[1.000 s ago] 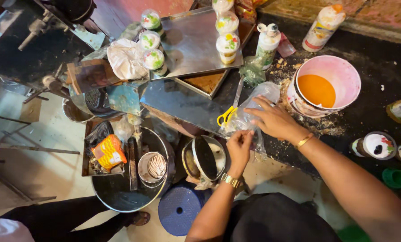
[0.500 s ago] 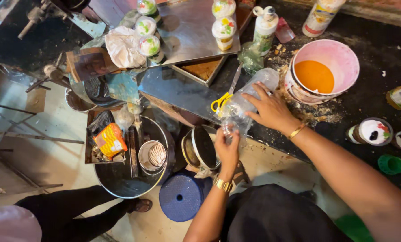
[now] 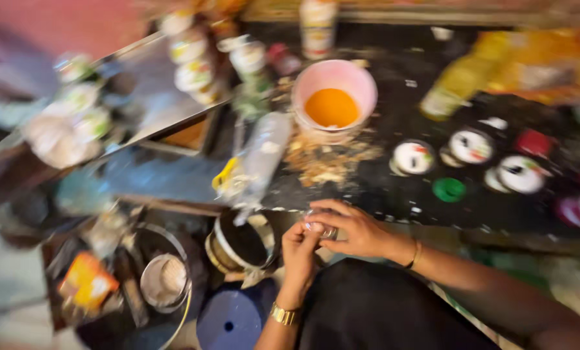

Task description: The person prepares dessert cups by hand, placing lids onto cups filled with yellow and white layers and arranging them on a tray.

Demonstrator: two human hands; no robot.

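View from my head camera, looking down; the whole picture is smeared by motion, so I can make out little fine detail.

The largest thing is 1 dark counter (image 3: 381,194) that runs across the upper right. Crumbs and scraps are scattered on it. At upper left lies 1 metal tray (image 3: 154,97) carrying several lidded cups, too blurred for me to count. On the counter stands 1 pink bucket (image 3: 334,97) with orange liquid inside, uncovered. Below the counter edge I see 1 dark pot (image 3: 241,243), open, and 1 round blue stool top (image 3: 232,321) just beneath it. There is 1 clear plastic bottle (image 3: 261,155) lying tilted between tray and bucket.

My 2 hands meet at the counter's near edge, just right of the pot. The right hand (image 3: 355,230) curls over 1 small clear object (image 3: 319,223), with its fingers closed round it. The left hand (image 3: 301,249) comes up from below, with its fingertips bunched and pinching the same object. I cannot tell what the object is.

As I judge it, the work is mid-way: the object is held in both hands, well apart from the bucket, and nothing has been set down.

To the right are 3 small white round tubs (image 3: 469,146), 1 green lid (image 3: 449,189) and 1 red lid (image 3: 533,141).
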